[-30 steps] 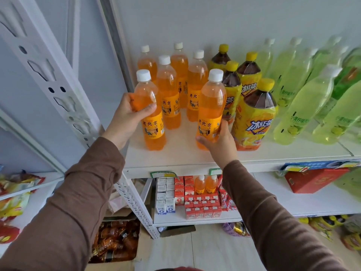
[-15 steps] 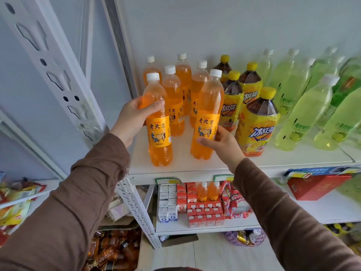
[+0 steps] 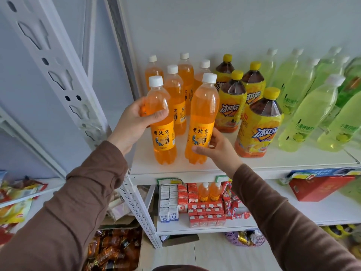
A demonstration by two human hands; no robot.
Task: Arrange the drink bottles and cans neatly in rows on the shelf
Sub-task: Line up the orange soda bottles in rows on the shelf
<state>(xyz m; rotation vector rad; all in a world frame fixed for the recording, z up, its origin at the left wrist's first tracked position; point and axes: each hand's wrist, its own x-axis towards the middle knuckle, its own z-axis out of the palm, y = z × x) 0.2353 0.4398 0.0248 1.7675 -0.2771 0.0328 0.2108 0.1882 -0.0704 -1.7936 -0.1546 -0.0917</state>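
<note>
Now, compared with a second ago, I see the right-hand orange bottle (image 3: 202, 122) tilted leftward, pinched low by my right hand (image 3: 216, 147), nearer the upright front bottle (image 3: 163, 122) wrapped by my left hand (image 3: 134, 122) on the shelf (image 3: 273, 163), closing the front row.

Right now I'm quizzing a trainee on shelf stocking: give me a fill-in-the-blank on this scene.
1. The left hand holds an orange soda bottle with a ___ cap.
2. The iced tea bottles have ___ caps.
3. The right hand holds the orange bottle at its ___.

Missing: white; yellow; label
</note>
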